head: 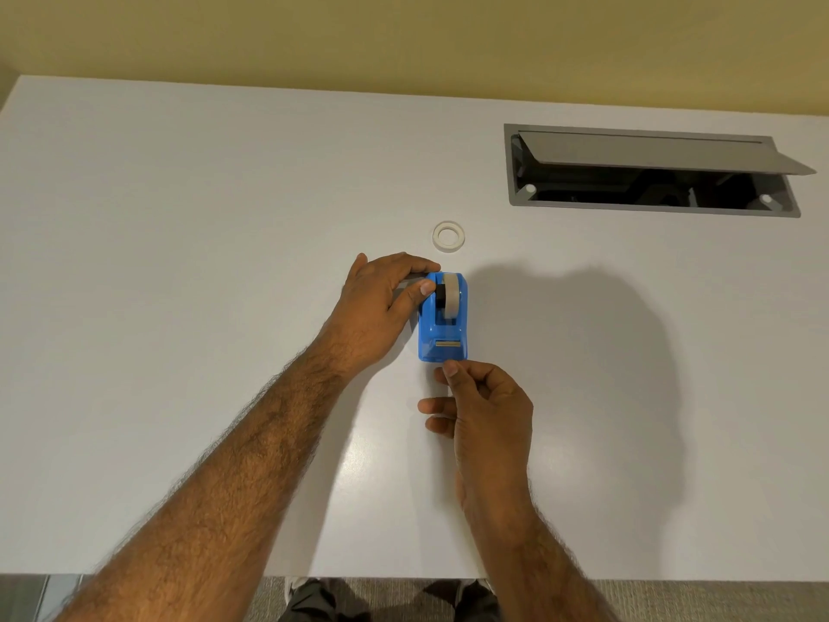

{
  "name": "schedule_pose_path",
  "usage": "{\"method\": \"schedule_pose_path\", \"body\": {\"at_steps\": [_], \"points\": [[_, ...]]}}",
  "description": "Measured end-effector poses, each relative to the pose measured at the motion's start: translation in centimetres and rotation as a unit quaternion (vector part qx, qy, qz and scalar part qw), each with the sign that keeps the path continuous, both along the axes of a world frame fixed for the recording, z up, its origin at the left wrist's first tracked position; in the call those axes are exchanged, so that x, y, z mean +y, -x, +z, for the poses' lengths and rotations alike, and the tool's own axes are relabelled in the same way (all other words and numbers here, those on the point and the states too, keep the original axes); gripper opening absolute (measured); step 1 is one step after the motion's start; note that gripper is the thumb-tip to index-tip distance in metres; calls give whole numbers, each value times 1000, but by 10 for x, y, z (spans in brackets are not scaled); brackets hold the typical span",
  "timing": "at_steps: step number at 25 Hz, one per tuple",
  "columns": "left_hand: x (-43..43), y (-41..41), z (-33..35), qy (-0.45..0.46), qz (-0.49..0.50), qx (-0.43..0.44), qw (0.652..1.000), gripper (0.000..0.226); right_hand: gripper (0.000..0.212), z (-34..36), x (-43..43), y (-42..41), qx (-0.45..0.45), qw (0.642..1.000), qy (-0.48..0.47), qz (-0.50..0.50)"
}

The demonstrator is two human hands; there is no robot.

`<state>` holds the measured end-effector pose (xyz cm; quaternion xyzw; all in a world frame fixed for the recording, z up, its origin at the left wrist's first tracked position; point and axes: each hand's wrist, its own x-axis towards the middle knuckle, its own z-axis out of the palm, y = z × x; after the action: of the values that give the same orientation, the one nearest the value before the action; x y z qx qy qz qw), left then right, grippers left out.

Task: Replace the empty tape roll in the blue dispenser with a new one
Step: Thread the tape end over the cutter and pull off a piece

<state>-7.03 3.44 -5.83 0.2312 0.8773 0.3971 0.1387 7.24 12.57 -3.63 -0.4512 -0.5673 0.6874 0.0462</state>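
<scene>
Dispenser (pixel 442 347) sits mid-table (pixel 179 262), roll (pixel 451 294) seated in it.
Your left hand (pixel 381 303) grips its back; your right hand (pixel 484 410) pinches thumb to forefinger at the cutter end, can't tell if tape's between. Core (pixel 448 249) lies just beyond.

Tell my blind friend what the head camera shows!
A left hand holds a blue tape dispenser with a tape roll inside on a white table; the right hand pinches the tape end at its front. An empty core lies beyond.
</scene>
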Motion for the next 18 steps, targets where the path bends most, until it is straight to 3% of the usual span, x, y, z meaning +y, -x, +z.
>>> {"method": "schedule_pose_path", "body": {"at_steps": [5,18], "points": [[0,1,-1,-2,-6,-2,1000,30,7,-1,0,-1,-17,1000,-24,7],[0,1,-2,-2,-5,-1,1000,30,12,2,13,-4,-77,993,19,88]]}}
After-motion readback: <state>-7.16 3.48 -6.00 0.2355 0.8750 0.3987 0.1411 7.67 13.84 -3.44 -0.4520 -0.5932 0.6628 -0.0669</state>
